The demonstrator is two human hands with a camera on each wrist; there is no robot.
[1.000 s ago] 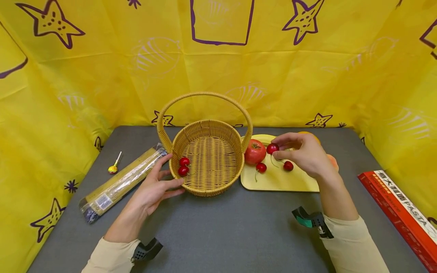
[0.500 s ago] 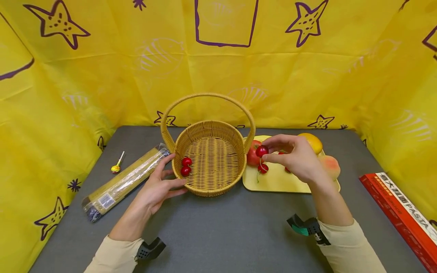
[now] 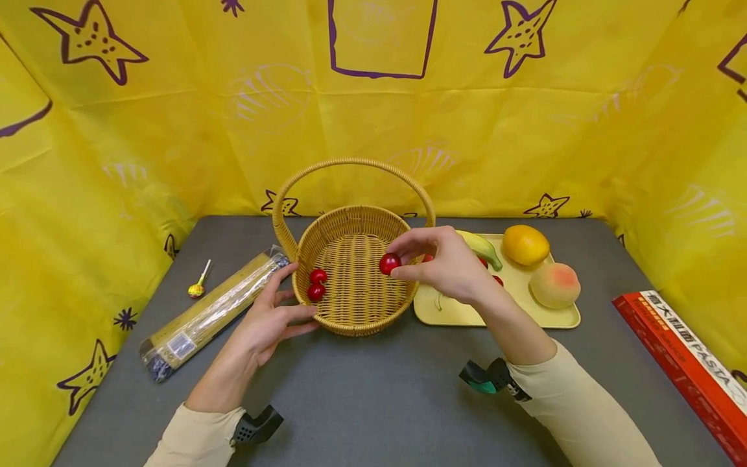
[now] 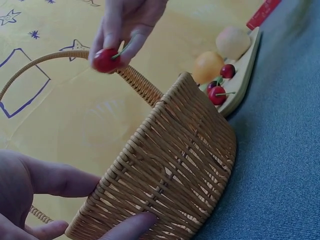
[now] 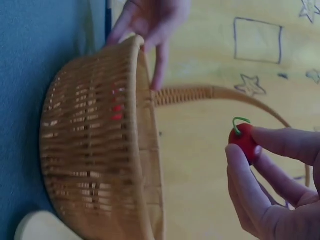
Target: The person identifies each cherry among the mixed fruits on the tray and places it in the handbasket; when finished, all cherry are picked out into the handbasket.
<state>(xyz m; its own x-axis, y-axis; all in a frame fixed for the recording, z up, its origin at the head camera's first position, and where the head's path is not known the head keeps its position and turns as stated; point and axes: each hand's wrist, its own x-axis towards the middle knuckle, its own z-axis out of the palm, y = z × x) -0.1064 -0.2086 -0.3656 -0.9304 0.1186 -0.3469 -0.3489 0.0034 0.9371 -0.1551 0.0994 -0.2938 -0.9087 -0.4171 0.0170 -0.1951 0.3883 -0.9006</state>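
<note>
A wicker basket with a tall arched handle stands mid-table. My left hand grips its left rim, thumb outside the wall and fingers at the edge. Over the basket's right side, my right hand pinches a red cherry between thumb and fingertips; its green stem shows in the right wrist view. Two cherries lie inside at the left. Several more cherries rest on the yellow tray, partly hidden behind my right hand in the head view.
The tray also bears a banana, a mango and a peach. Left of the basket lie a clear-wrapped long package and a lollipop. A red pasta box lies along the right edge.
My right hand has carried the cherry left from above the tray to over the basket, uncovering the mango and peach. My left hand has stayed at the basket rim.
</note>
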